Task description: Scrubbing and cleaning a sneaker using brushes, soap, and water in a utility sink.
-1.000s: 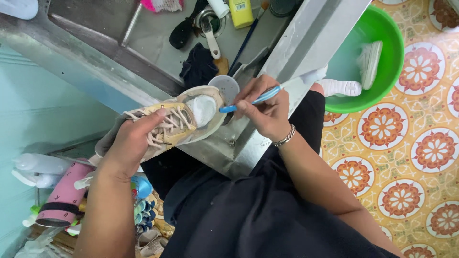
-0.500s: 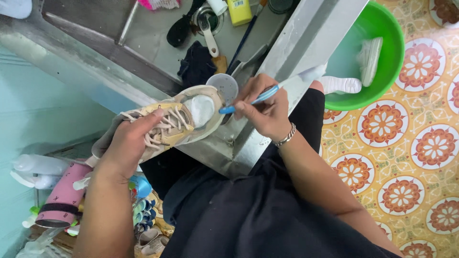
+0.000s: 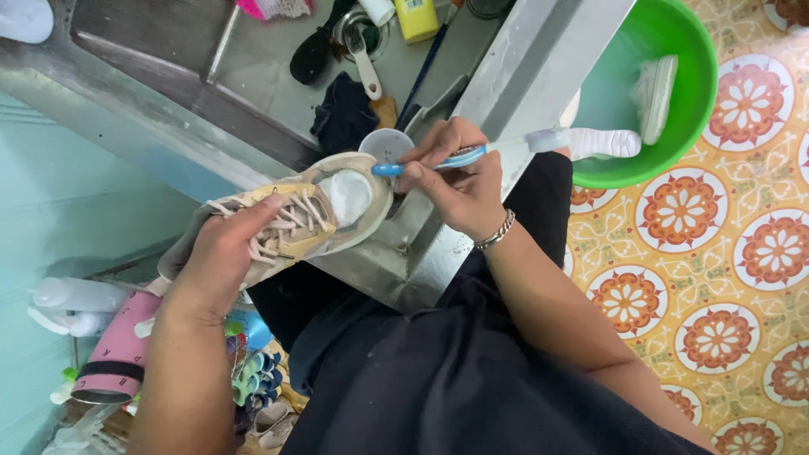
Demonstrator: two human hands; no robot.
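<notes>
My left hand (image 3: 226, 253) grips a beige laced sneaker (image 3: 324, 206) from above, holding it tilted over the edge of a steel sink (image 3: 253, 76). White foam covers the sneaker's toe. My right hand (image 3: 459, 181), with a chain bracelet on the wrist, holds a blue and white toothbrush (image 3: 438, 158) whose head touches the foamy toe. A small round grey cup (image 3: 386, 143) sits just behind the toe.
The sink holds a yellow bottle (image 3: 416, 18), a dark cloth (image 3: 345, 118), a ladle and other utensils. A green basin (image 3: 666, 93) with a second white shoe (image 3: 656, 97) stands on the patterned tile floor at right. Bottles and a pink tube (image 3: 118, 345) crowd the lower left.
The sneaker and both hands have stayed almost in place; the toothbrush head has shifted slightly along the foamy toe. The view has drifted a little.
</notes>
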